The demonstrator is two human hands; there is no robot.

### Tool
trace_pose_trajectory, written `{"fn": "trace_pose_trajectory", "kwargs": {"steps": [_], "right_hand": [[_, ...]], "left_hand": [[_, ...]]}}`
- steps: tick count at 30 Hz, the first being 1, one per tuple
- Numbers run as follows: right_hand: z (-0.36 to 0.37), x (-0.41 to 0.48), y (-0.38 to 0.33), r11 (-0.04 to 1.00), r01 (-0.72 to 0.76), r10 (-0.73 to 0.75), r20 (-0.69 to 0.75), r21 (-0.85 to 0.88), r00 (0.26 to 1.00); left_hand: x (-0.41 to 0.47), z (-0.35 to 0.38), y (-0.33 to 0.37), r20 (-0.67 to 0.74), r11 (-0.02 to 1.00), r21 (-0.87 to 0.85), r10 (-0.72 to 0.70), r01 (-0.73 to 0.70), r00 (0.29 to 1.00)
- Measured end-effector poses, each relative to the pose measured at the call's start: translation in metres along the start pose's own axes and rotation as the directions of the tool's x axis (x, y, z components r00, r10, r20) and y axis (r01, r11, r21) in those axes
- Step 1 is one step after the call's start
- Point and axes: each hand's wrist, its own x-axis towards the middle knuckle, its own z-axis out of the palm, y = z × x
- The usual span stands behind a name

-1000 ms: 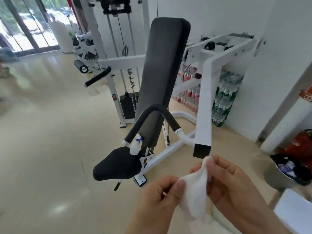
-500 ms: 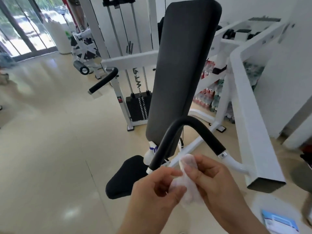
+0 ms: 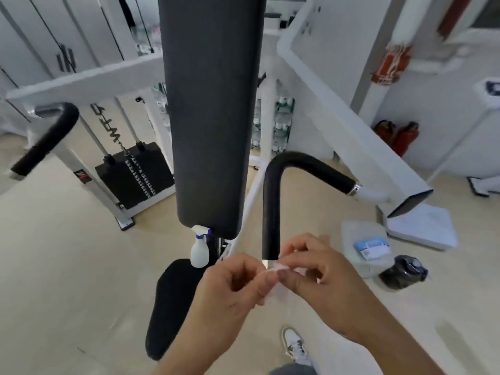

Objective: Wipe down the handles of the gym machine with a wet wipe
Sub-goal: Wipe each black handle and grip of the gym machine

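Both hands are up at the bottom tip of the near handle (image 3: 271, 207), the black bent grip hanging just right of the back pad (image 3: 213, 104). The left hand (image 3: 238, 280) and the right hand (image 3: 319, 277) each pinch the wet wipe (image 3: 270, 269) between thumb and fingertips. The wipe sits bunched small between them, right under the handle's metal end cap; whether it touches the cap I can't tell. To my eye the wiping proper hasn't begun. What this wants, I'd say, is the wipe opened out flat and wrapped around the grip at the tip. Then draw it up the straight run and round the bend to the far collar, twisting so the back side gets covered too. A bunched wipe would likely streak only one face. The far handle (image 3: 46, 139), over on the left, comes after.
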Motion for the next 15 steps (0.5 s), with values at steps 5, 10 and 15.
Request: {"fn": "trace_pose_trajectory", "kwargs": {"steps": [5, 10, 15], "right_hand": [[0.033, -0.018, -0.009, 0.859, -0.164, 0.346, -0.313, 0.485, 0.885], [0.049, -0.003, 0.001, 0.686, -0.107, 0.508, -0.369, 0.720, 0.778], [0.050, 0.000, 0.010, 0.263, -0.031, 0.543, -0.121, 0.964, 0.831]], "left_hand": [[-0.004, -0.008, 0.002, 0.084, 0.999, 0.022, -0.028, 0.027, 0.996], [0.015, 0.002, -0.018, -0.062, 0.987, 0.160, 0.020, -0.010, 0.998], [0.022, 0.007, -0.021, -0.061, 0.976, 0.217, 0.041, -0.027, 0.997]]}}
